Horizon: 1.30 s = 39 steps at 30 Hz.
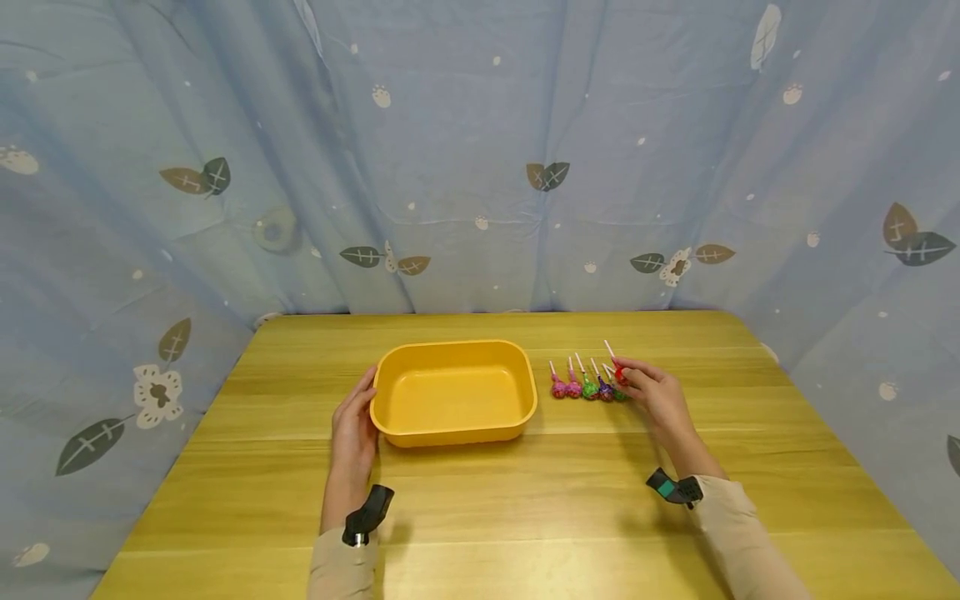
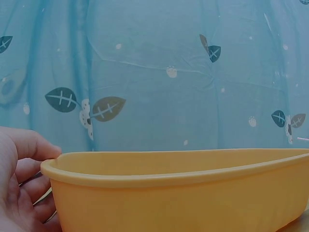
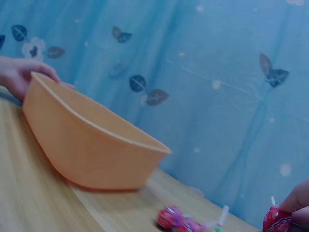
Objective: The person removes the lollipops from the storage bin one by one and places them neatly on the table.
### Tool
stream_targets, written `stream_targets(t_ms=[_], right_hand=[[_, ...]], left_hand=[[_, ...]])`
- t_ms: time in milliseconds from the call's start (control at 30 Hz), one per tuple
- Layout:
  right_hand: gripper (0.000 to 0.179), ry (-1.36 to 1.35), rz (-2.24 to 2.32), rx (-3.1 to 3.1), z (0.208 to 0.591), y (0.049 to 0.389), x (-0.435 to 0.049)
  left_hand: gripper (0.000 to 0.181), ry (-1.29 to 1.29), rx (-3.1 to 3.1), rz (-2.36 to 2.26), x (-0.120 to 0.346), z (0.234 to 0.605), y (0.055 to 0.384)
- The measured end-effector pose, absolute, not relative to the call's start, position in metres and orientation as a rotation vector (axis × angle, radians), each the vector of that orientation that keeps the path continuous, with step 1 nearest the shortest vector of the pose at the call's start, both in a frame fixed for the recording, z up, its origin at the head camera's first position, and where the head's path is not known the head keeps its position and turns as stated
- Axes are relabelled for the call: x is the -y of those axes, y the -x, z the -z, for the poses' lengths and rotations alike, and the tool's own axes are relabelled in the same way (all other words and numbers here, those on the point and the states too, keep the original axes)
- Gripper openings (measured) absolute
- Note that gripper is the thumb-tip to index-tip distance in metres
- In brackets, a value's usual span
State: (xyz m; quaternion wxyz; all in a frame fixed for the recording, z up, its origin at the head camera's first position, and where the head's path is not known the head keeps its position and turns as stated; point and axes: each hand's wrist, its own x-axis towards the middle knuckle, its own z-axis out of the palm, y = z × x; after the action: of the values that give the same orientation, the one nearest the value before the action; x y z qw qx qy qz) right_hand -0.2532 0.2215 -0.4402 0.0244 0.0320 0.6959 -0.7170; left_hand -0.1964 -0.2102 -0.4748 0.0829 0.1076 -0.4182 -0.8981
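Observation:
A yellow plastic basin (image 1: 453,437) stands left of centre on the table. My left hand (image 1: 356,429) holds its left end, thumb at the rim and fingers against the outer wall, as the left wrist view shows. My right hand (image 1: 660,404) pinches a red-wrapped lollipop (image 1: 621,375) by its candy end, the white stick pointing up and away. Beside it lies a row of lollipops: two pink ones (image 1: 558,388), a green one (image 1: 590,390), a dark blue one (image 1: 605,391) and another green one (image 1: 621,395), partly hidden by the right hand.
The wooden table (image 1: 495,517) ends at a blue curtain (image 1: 465,100) with leaf prints, which hangs behind it and along both sides. Both wrists wear black camera mounts (image 1: 367,515).

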Motion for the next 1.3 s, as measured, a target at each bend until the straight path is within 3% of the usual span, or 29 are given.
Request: stream_targets(t_ms=[367,633,1067,1300], right_hand=[[0.036,-0.195,2.404,-2.079,0.443,0.253,-0.257],[0.021,-0.376,2.602,-1.869,0.447,0.253,-0.281],[0.019,-0.618,2.645,-1.895,0.462,0.269,-0.301],[0.040,-0.667,2.308,-2.292,0.475,0.280,-0.300]], left_hand=[[0.045,-0.316,1.232,2.684,0.209,0.476,0.197],[0.046,-0.301,1.231,2.682,0.208,0.476,0.197],[0.047,-0.318,1.252,2.652,0.209,0.477,0.199],[0.047,-0.291,1.254,2.648,0.210,0.478,0.198]])
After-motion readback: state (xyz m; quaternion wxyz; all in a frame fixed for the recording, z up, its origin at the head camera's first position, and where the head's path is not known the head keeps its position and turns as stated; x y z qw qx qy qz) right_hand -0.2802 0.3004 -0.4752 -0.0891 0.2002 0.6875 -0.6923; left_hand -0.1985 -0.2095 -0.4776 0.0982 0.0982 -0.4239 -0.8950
